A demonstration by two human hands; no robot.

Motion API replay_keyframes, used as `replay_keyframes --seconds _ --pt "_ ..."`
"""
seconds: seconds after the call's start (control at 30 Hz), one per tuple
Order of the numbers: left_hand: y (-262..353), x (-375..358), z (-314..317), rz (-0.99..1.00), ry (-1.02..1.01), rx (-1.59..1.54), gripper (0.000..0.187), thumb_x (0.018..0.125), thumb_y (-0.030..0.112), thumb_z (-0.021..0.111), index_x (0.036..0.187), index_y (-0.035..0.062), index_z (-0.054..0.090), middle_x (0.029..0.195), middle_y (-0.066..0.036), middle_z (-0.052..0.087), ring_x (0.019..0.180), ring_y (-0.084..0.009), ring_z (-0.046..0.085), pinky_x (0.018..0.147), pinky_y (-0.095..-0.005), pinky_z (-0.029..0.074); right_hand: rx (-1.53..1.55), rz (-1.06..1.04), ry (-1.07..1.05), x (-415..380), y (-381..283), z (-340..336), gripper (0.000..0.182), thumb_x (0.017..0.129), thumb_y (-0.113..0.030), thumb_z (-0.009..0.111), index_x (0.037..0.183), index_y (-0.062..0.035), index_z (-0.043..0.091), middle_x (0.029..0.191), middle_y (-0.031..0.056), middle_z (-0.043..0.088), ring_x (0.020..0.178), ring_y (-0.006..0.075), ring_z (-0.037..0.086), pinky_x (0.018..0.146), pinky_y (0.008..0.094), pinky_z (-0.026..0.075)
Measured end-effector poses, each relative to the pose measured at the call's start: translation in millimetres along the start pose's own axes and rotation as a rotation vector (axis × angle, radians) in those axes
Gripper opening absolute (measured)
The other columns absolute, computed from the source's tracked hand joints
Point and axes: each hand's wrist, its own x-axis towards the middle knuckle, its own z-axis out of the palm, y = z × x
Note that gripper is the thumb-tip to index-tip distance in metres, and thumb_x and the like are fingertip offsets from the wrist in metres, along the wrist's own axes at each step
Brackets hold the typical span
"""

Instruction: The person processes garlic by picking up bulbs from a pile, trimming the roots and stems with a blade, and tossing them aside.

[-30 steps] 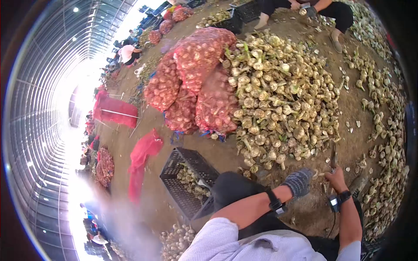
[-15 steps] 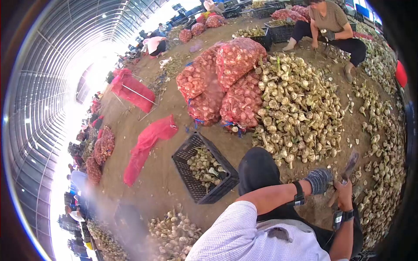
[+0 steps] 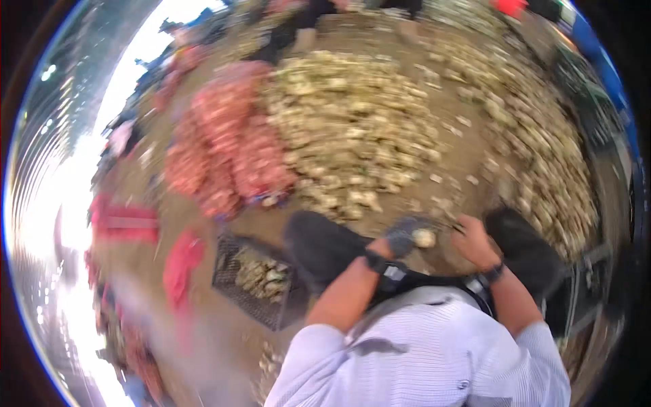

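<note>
My left hand [image 3: 404, 237], in a grey knitted glove, is closed with a garlic bulb [image 3: 425, 238] at its fingertips. To its right, my bare right hand [image 3: 475, 242] is curled round a cutting tool [image 3: 458, 229], of which only a small dark, smeared part shows. The hands are a short way apart, between my bent knees. In front of them lies a big heap of garlic [image 3: 359, 129] with stalks on. Motion blur hides finer detail of the fingers and the tool.
A black plastic crate [image 3: 263, 315] with some garlic stands by my left knee. Filled red net bags [image 3: 227, 129] stand beyond it. Empty red netting [image 3: 182, 264] lies on the ground further left. More garlic [image 3: 536, 163] is spread at the right. Another person's legs show behind the heap.
The view has swung right, so the heap and bags sit further left. My left hand now shows a garlic bulb. The right hand's tool, with its blade plainly visible before, is now mostly hidden.
</note>
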Motion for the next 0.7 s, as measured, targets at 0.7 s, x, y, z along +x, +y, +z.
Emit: replay_keyframes --seconds 0.7 --pt "-25.3 28.3 8.4 -0.403 0.179 0.422 0.04 0.084 0.035 0.065 0.108 0.0025 0.066 0.106 -0.016 0.068 0.102 -0.03 0.062 0.089 -0.0388 0.048 -0.12 0.124 0.078 3.3 42.2 -3.9 0.032 0.074 -0.026 0.065 0.082 0.0049 0.065 0.079 0.0264 0.063 0.078 0.0436 0.06 0.073 0.0465 0.049"
